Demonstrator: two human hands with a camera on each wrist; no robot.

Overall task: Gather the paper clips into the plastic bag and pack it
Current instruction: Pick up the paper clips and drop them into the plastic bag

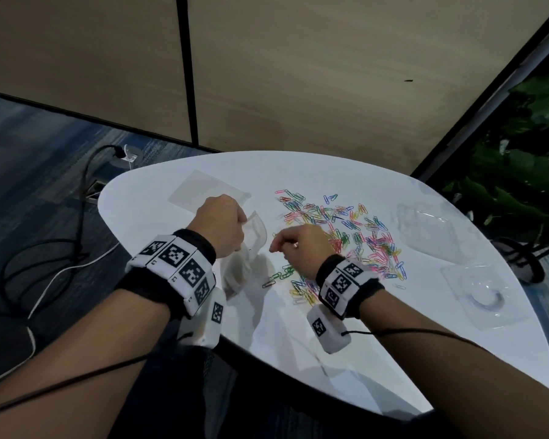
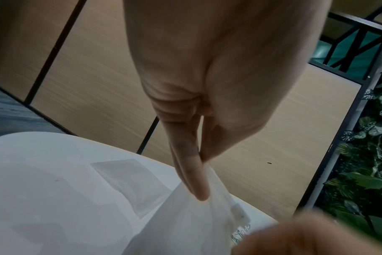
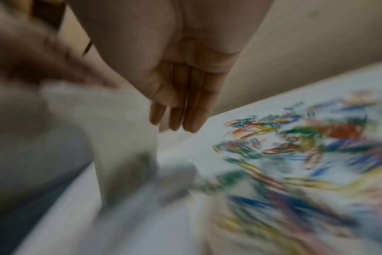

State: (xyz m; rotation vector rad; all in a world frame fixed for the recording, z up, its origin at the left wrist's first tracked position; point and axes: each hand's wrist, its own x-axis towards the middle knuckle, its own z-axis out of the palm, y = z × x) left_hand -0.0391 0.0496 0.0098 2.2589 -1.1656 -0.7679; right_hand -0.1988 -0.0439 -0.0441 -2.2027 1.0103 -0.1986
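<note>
Translucent plastic bag hangs pinched in left hand fingers over the white tabletop. Right hand, nearer the multicoloured paper clips, has fingers straight, holding nothing.

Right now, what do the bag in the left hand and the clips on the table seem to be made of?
Bag: thin, soft plastic, probably; it is cloudy see-through and hangs limp, creased under the left hand.
Clips: bent wire with a bright coloured coating, likely metal underneath, though only the colours show.
</note>
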